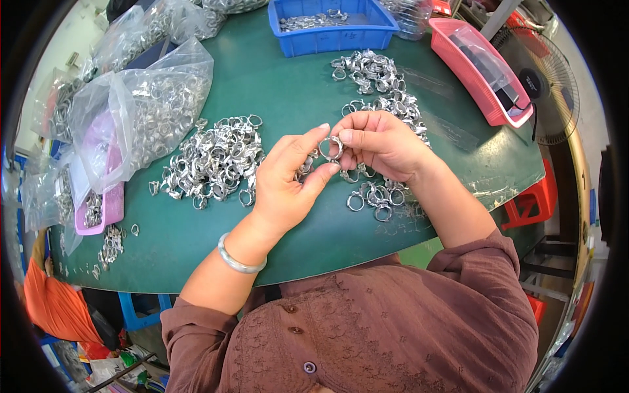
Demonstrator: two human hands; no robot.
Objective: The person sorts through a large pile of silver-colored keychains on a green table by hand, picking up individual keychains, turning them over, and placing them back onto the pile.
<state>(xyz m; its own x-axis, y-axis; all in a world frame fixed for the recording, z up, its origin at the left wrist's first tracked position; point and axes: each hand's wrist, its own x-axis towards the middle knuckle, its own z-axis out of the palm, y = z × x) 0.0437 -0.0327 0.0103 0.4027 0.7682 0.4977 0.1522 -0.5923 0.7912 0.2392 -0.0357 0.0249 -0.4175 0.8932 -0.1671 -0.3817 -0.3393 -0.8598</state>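
A silver ring [331, 149] is held upright between my two hands above the table. My right hand [383, 144] pinches its right side between thumb and forefinger, the other fingers curled below. My left hand [288, 171], with a pale bangle on its wrist, has its thumb tip at the ring's lower edge and its forefinger tip at the upper left edge. To the left of my left hand lies a large heap of silver rings [213, 160]. Another ring pile [373, 72] runs along the right, partly hidden by my right hand, with several loose rings [380, 196] below it.
Clear plastic bags of rings [164, 98] crowd the green table's [295, 85] left side. A purple tray [113, 206] holds more. At the back stand a blue bin [334, 40] and a pink basket [481, 85]. A fan [544, 85] and red stool [540, 196] stand right; another person's orange garment [59, 308] shows left.
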